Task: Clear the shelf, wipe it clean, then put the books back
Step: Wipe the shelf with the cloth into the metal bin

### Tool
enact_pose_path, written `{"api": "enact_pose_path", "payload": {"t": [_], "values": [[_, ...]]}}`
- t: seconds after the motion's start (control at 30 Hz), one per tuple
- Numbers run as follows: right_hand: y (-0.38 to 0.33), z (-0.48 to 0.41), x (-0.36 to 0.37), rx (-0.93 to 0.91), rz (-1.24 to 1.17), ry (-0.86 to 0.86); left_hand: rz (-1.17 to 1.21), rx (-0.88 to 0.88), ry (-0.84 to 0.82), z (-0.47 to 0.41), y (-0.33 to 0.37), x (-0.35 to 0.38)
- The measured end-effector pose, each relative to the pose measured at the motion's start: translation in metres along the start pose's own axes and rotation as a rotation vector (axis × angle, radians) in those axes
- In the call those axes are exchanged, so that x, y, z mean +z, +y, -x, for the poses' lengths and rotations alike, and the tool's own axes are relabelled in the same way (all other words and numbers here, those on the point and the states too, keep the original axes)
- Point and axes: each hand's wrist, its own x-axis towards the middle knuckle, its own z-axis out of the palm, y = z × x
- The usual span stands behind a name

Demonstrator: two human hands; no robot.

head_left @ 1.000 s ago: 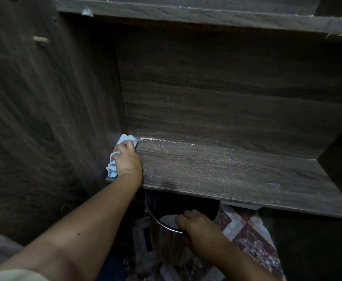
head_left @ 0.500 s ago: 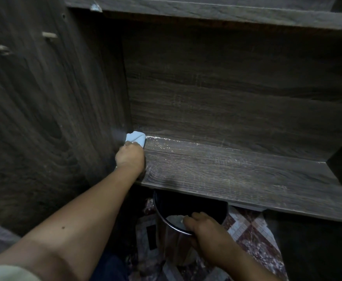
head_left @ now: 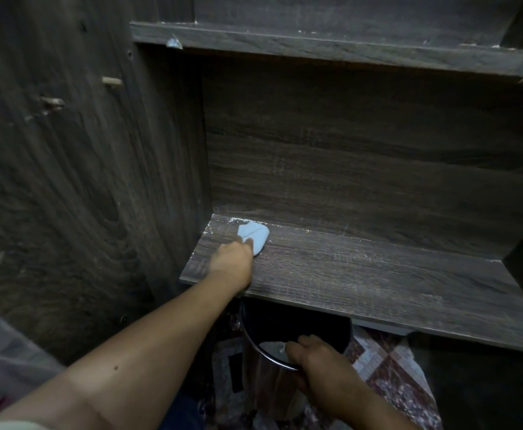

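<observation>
We are sliding small pale blue cloth (head_left: 254,238) right, out of corner, along dark wooden shelf (head_left: 378,283), left grip (head_left: 232,262) closed round it. Right grip (head_left: 319,364) holding black round bucket (head_left: 300,321) rim. Wiping moving along; books coming later.

Shelf (head_left: 378,283): centre to lower right of the frame, meeting the side panel (head_left: 68,181) on the left.
Back panel (head_left: 362,166): behind the shelf.
Upper shelf (head_left: 316,48): across the top.
Cloth (head_left: 254,237): on the shelf's rear left, near the back panel.
Left hand (head_left: 232,262): on the cloth's near end.
Bin (head_left: 255,346): lower centre, partly under the shelf's front edge.
Right hand (head_left: 316,358): on the bin's near rim.
</observation>
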Motion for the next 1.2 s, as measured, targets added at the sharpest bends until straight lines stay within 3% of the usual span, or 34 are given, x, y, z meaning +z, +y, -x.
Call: {"api": "enact_pose_path", "payload": {"t": [0.17, 0.27, 0.4, 0.47, 0.53, 0.67, 0.87, 1.07, 1.2], "values": [[-0.001, 0.0, -0.003, 0.027, 0.083, -0.041, 0.209, 0.017, 0.014, 0.001, 0.015, -0.001], [0.002, 0.0, -0.003, 0.017, 0.057, -0.015, 0.283, -0.129, 0.188, -0.012, 0.007, -0.006], [0.012, -0.001, 0.003, 0.011, 0.014, 0.011, 0.013, -0.139, 0.574, -0.03, -0.025, -0.01], [0.019, -0.002, 0.008, 0.017, 0.039, 0.011, -0.202, -0.104, 0.636, -0.031, -0.042, -0.006], [0.021, -0.003, 0.011, 0.013, 0.028, 0.034, -0.361, -0.059, 0.614, -0.033, -0.049, 0.0], [0.022, -0.003, 0.016, 0.001, 0.003, 0.099, -0.526, -0.052, 0.414, -0.032, -0.046, 0.012], [0.029, 0.003, 0.015, 0.016, -0.007, 0.03, -0.307, -0.193, 0.236, -0.041, -0.036, 0.011], [0.028, 0.006, 0.015, -0.032, 0.089, 0.155, -0.135, -0.162, 0.194, -0.022, -0.034, 0.011], [0.021, 0.006, 0.001, 0.004, 0.062, 0.076, 0.03, -0.08, 0.177, -0.007, -0.008, 0.008]]}}
